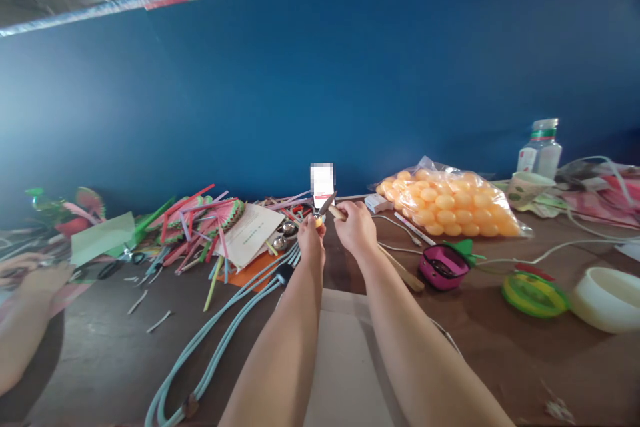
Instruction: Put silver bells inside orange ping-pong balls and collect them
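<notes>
My left hand [311, 235] is closed in a pinch on a small orange ball [319, 219] over the brown table [100, 347]. My right hand [356, 227] is wrapped round the wooden handle of a knife [327, 204], whose short metal blade points up-left and touches the ball. Both arms reach forward side by side over a pale board [345, 360]. A clear bag of orange balls [450, 207] lies to the right of my hands.
A heap of coloured straws and paper fans [200, 220] lies at the left, with pale blue tubes [225, 327] running toward me. Another person's hand [30, 280] works at the far left. A pink case [443, 268], yellow-green roll [534, 293], white bowl [607, 297] and bottle [541, 150] stand right.
</notes>
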### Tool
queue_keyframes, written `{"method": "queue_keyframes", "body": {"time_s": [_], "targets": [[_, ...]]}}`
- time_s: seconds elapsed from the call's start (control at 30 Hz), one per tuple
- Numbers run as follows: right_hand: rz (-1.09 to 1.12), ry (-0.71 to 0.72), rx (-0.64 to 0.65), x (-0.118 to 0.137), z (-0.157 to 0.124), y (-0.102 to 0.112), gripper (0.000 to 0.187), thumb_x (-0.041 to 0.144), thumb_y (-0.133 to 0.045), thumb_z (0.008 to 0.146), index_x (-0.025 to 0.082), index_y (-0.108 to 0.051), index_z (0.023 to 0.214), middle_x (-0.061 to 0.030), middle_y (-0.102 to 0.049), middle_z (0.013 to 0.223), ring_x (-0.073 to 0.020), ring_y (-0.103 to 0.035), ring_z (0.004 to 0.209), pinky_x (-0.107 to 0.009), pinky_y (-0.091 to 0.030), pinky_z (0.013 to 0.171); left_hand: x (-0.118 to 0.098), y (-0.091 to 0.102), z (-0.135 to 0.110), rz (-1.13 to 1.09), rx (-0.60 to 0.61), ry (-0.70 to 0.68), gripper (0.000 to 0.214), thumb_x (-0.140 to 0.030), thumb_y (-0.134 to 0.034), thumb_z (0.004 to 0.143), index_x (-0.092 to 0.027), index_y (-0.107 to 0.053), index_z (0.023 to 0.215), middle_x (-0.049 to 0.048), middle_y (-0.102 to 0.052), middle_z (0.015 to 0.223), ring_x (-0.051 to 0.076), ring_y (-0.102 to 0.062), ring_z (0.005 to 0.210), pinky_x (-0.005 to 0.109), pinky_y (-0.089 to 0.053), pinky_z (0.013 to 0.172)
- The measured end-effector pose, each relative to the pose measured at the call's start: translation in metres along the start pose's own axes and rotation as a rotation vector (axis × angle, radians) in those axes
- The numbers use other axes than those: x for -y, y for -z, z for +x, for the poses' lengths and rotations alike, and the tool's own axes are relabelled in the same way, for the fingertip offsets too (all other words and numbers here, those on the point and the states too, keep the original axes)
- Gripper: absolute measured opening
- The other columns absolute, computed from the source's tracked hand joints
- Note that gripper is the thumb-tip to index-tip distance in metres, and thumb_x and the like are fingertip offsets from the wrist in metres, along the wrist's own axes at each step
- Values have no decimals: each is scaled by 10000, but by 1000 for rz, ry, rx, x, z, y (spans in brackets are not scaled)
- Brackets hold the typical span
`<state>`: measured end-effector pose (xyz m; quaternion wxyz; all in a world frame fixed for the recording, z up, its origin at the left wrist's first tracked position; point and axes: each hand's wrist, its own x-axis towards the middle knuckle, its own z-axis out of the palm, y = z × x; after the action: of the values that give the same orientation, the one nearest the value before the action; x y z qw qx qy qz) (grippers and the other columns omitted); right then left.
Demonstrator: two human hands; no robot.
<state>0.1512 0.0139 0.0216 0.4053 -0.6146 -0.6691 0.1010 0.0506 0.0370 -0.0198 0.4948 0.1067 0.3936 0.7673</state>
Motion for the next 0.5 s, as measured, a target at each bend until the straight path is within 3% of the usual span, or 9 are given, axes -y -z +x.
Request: {"method": "queue_keyframes", "body": {"time_s": [0.23, 0.5], "targets": [[-33, 7, 73, 3, -1, 4, 246, 164, -548, 815, 248, -700, 988, -69, -603, 1005, -210, -563, 912, -295, -441, 739, 1, 1, 2, 17, 28, -33, 83, -190, -564, 883, -150, -593, 817, -17, -533, 638, 54, -505, 530, 190, -464, 596], [12, 36, -27, 4, 0, 7, 262, 156, -546, 821, 254, -685, 1020, -61, -615, 1077, -210, -551, 985, -288, -441, 790, 2, 1, 3, 36, 9, -70, 86, -228, -653, 834, -164, -601, 856, -1, -573, 729, 60, -547, 589, 195, -475, 627]]}}
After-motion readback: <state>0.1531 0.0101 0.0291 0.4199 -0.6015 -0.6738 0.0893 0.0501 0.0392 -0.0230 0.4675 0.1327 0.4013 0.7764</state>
